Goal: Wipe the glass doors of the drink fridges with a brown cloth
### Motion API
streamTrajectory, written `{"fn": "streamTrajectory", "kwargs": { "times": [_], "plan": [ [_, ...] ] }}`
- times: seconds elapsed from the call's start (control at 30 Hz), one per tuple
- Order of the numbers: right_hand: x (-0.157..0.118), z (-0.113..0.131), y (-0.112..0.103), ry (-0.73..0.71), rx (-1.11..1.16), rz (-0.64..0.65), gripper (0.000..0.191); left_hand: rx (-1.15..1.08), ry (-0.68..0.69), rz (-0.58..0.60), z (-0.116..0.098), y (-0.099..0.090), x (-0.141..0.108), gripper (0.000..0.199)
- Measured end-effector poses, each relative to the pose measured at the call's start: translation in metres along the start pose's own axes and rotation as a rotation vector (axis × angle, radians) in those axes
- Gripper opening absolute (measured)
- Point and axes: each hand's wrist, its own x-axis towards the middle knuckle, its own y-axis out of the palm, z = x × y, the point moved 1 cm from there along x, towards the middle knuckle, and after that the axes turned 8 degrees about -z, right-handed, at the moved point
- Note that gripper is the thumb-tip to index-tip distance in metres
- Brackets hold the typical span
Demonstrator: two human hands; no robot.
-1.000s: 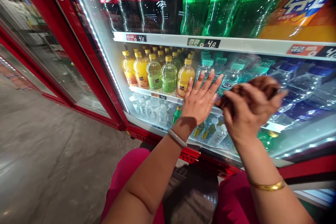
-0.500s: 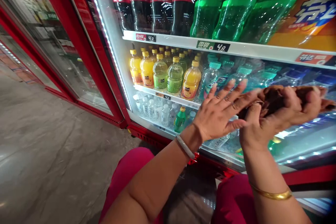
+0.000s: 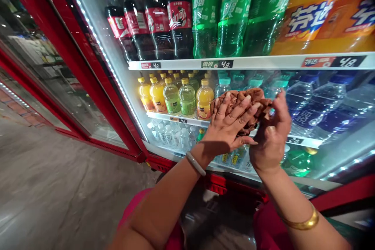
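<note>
A bunched brown cloth [image 3: 234, 97] is in front of the middle shelf of a lit drinks fridge. Flat against its near side lies my left hand [image 3: 231, 123], fingers spread and pointing up. At the cloth's right edge stands my right hand [image 3: 271, 136], open and turned sideways, its fingers stretched upward and slightly blurred. Its palm faces the cloth, and I cannot tell how firmly it touches. Behind the cloth and hands, parts of the teal-capped bottles [image 3: 254, 83] are hidden. A pale bangle [image 3: 195, 164] circles my left wrist; a gold one [image 3: 304, 220] is on my right forearm.
Cola bottles [image 3: 158, 23], green soda bottles [image 3: 236, 15] and orange soda bottles [image 3: 310, 11] fill the upper shelf [image 3: 258, 62]. Juice bottles [image 3: 187, 97] stand below. Red fridge frames [image 3: 96, 86] run along the left, beside the grey floor [image 3: 73, 195].
The cloth has moved left, from my right hand to behind my left hand. My right hand has also shifted left, its fingers now pointing up. The view has tilted and shows more of the upper shelf.
</note>
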Motion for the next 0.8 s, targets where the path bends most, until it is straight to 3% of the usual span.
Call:
{"fn": "streamTrajectory", "kwargs": {
  "times": [0.07, 0.2, 0.27, 0.33, 0.43, 0.57, 0.7, 0.8],
  "plan": [
    [0.008, -0.013, -0.009, -0.071, -0.085, -0.079, 0.051, -0.008, 0.08, -0.083, 0.008, 0.014, 0.006, 0.06],
    [0.007, -0.036, -0.008, -0.241, -0.387, 0.038, 0.055, -0.049, 0.186, -0.392, 0.034, 0.018, 0.013, 0.038],
    [0.001, -0.038, 0.0, -0.286, -0.453, 0.083, 0.062, -0.039, 0.152, -0.506, 0.048, 0.013, 0.011, 0.029],
    [-0.006, -0.036, 0.009, -0.319, -0.519, 0.11, 0.065, 0.014, 0.028, -0.564, 0.055, 0.008, 0.005, 0.025],
    [-0.011, -0.031, 0.018, -0.336, -0.597, 0.131, 0.063, 0.021, -0.135, -0.59, 0.043, 0.011, -0.009, 0.019],
    [-0.012, -0.033, 0.018, -0.326, -0.6, 0.104, 0.056, -0.075, -0.029, -0.465, 0.015, 0.027, -0.025, 0.028],
    [-0.013, -0.035, 0.015, -0.34, -0.597, 0.113, 0.056, 0.004, 0.046, -0.525, 0.039, 0.024, -0.018, 0.024],
    [-0.013, -0.035, 0.015, -0.331, -0.609, 0.128, 0.063, 0.083, -0.058, -0.607, 0.063, 0.015, -0.002, 0.022]
  ]
}}
